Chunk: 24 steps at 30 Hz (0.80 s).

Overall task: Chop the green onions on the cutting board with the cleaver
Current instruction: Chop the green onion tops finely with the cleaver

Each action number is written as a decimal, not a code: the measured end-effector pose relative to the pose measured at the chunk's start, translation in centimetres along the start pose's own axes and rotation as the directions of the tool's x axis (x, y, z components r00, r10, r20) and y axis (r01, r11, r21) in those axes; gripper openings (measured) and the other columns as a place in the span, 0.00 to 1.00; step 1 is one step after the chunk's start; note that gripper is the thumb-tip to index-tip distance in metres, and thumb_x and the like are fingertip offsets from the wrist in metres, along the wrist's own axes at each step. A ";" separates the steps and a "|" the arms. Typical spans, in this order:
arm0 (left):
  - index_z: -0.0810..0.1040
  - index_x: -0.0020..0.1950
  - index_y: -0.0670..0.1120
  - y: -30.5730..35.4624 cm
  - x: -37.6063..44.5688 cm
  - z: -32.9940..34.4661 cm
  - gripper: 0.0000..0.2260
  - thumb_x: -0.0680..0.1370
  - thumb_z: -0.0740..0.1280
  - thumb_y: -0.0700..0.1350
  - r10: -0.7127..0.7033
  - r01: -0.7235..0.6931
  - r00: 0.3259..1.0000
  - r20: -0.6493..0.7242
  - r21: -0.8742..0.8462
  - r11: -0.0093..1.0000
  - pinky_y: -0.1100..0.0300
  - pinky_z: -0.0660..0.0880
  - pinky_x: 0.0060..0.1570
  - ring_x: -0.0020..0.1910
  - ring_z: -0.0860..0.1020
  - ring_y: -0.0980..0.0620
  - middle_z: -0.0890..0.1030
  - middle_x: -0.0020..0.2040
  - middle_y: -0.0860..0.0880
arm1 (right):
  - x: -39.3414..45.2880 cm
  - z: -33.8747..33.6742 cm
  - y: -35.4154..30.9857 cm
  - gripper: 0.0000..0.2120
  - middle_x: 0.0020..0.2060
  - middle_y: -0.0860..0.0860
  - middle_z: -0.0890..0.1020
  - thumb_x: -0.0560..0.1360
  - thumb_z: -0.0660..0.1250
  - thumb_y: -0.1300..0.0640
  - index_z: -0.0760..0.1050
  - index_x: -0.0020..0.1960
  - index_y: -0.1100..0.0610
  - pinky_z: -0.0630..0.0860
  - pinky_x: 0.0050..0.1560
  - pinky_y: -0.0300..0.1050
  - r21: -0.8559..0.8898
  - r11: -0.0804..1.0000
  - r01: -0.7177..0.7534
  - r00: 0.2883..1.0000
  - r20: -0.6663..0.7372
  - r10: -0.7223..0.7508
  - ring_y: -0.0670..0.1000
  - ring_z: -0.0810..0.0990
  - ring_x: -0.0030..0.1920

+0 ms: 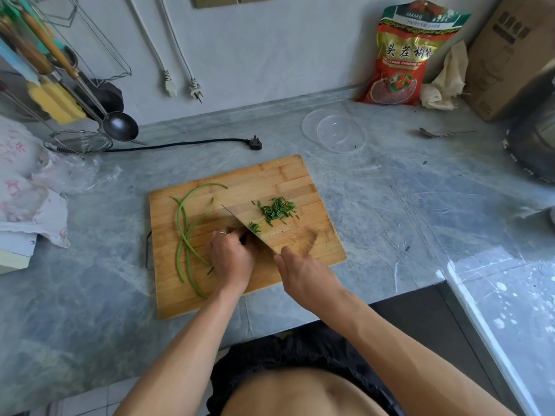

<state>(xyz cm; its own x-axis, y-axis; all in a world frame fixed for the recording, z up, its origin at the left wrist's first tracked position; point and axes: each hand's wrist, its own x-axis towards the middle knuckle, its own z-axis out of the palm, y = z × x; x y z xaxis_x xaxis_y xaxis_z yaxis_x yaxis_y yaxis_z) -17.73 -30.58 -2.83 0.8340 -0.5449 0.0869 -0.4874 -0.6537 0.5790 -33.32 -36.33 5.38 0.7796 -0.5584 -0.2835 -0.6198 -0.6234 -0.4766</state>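
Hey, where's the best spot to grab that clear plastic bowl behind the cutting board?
Judging by its shape, take the bowl by its near rim, coming from above: it sits upright and open on the counter, with nothing touching it.

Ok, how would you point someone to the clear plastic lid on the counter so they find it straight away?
Start at the wooden cutting board in the middle of the grey counter. Look beyond its far right corner, toward the red snack bag against the wall. The clear round lid lies flat there, the only see-through item nearby.
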 end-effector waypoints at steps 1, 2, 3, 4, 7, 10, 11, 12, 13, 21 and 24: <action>0.85 0.40 0.48 0.0 -0.1 0.1 0.04 0.72 0.71 0.44 -0.003 0.003 1.000 0.001 0.003 1.000 0.50 0.73 0.45 0.40 0.76 0.39 0.82 0.38 0.45 | 0.3 0.1 -0.1 0.15 0.29 0.53 0.70 0.84 0.47 0.45 0.61 0.47 0.54 0.62 0.28 0.47 0.006 1.000 0.004 1.000 -0.002 -0.004 0.55 0.66 0.26; 0.85 0.40 0.48 0.0 0.0 0.1 0.04 0.72 0.71 0.44 -0.005 0.005 1.000 0.002 0.008 1.000 0.51 0.72 0.45 0.40 0.76 0.40 0.82 0.39 0.46 | 0.5 0.2 -0.2 0.15 0.29 0.53 0.70 0.84 0.47 0.45 0.61 0.47 0.54 0.62 0.27 0.46 0.009 1.000 0.010 1.000 -0.004 -0.010 0.55 0.66 0.26; 0.85 0.40 0.48 -0.1 0.0 0.1 0.04 0.72 0.70 0.45 -0.005 0.005 1.000 0.003 0.016 1.000 0.51 0.72 0.44 0.40 0.77 0.40 0.83 0.39 0.46 | 0.3 0.2 -0.1 0.15 0.29 0.53 0.70 0.84 0.47 0.45 0.61 0.47 0.54 0.61 0.27 0.46 0.009 1.000 0.016 1.000 0.000 -0.016 0.55 0.66 0.26; 0.85 0.40 0.48 -0.2 0.0 0.1 0.05 0.72 0.69 0.45 0.002 -0.002 1.000 0.008 0.020 1.000 0.51 0.72 0.44 0.40 0.77 0.40 0.82 0.38 0.45 | -0.1 0.2 0.2 0.15 0.29 0.53 0.70 0.84 0.47 0.45 0.61 0.47 0.55 0.61 0.26 0.46 0.010 1.000 0.018 1.000 0.003 -0.018 0.55 0.67 0.26; 0.85 0.40 0.48 -0.3 0.1 0.1 0.06 0.71 0.68 0.44 0.024 -0.024 1.000 0.002 0.001 1.000 0.50 0.71 0.44 0.38 0.76 0.39 0.82 0.37 0.45 | -0.6 0.1 0.5 0.14 0.28 0.52 0.69 0.84 0.48 0.46 0.61 0.47 0.55 0.59 0.25 0.46 0.021 1.000 -0.002 1.000 0.006 0.002 0.54 0.66 0.26; 0.85 0.39 0.49 0.0 0.1 0.0 0.04 0.72 0.70 0.46 0.008 -0.008 1.000 -0.004 -0.002 1.000 0.51 0.70 0.44 0.39 0.76 0.41 0.82 0.38 0.46 | 1.1 0.4 -0.5 0.14 0.28 0.52 0.69 0.84 0.47 0.45 0.61 0.46 0.54 0.61 0.28 0.46 0.025 0.999 0.023 1.000 -0.021 -0.023 0.56 0.67 0.25; 0.85 0.39 0.49 -0.1 0.1 0.1 0.05 0.72 0.70 0.47 0.002 -0.002 1.000 0.004 0.004 1.000 0.51 0.70 0.45 0.40 0.76 0.42 0.82 0.38 0.47 | 1.2 0.5 -0.7 0.14 0.28 0.53 0.69 0.84 0.47 0.46 0.60 0.46 0.54 0.63 0.29 0.46 0.024 0.999 0.029 0.999 -0.024 -0.029 0.57 0.67 0.26; 0.85 0.39 0.49 -0.2 0.1 0.1 0.06 0.72 0.70 0.48 -0.001 0.001 1.000 0.009 0.010 1.000 0.51 0.70 0.45 0.40 0.77 0.42 0.83 0.38 0.47 | 0.9 0.6 -0.6 0.14 0.29 0.53 0.70 0.84 0.47 0.46 0.60 0.46 0.54 0.64 0.30 0.47 0.022 0.999 0.031 0.999 -0.018 -0.031 0.58 0.69 0.27; 0.85 0.40 0.49 -0.3 0.2 0.1 0.05 0.72 0.70 0.48 0.001 -0.002 1.000 0.012 0.017 1.000 0.51 0.70 0.45 0.41 0.77 0.42 0.83 0.38 0.47 | 0.4 0.6 -0.4 0.14 0.30 0.54 0.71 0.84 0.47 0.46 0.60 0.46 0.54 0.64 0.30 0.47 0.021 0.999 0.027 1.000 -0.007 -0.027 0.58 0.69 0.28; 0.86 0.44 0.51 -0.2 0.1 0.1 0.06 0.73 0.69 0.44 0.013 -0.013 1.000 -0.003 0.007 1.000 0.50 0.72 0.44 0.41 0.75 0.42 0.82 0.40 0.46 | 1.2 -0.1 -0.5 0.15 0.29 0.52 0.70 0.84 0.47 0.44 0.62 0.46 0.54 0.57 0.26 0.45 0.063 0.998 -0.013 1.000 0.021 0.012 0.54 0.67 0.26; 0.86 0.43 0.51 -0.1 0.0 0.0 0.07 0.75 0.68 0.45 -0.003 0.002 1.000 -0.011 -0.003 1.000 0.49 0.72 0.44 0.42 0.74 0.42 0.82 0.40 0.47 | 1.5 0.0 -0.4 0.17 0.30 0.52 0.71 0.83 0.46 0.44 0.63 0.47 0.54 0.60 0.27 0.45 0.104 0.994 -0.037 0.999 0.016 0.036 0.54 0.68 0.27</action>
<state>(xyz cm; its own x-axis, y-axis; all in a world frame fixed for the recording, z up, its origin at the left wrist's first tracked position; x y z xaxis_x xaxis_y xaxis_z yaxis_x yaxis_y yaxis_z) -17.69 -30.55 -2.90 0.8380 -0.5374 0.0945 -0.4845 -0.6532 0.5819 -31.91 -36.94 5.14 0.7584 -0.5715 -0.3133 -0.6355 -0.5420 -0.5499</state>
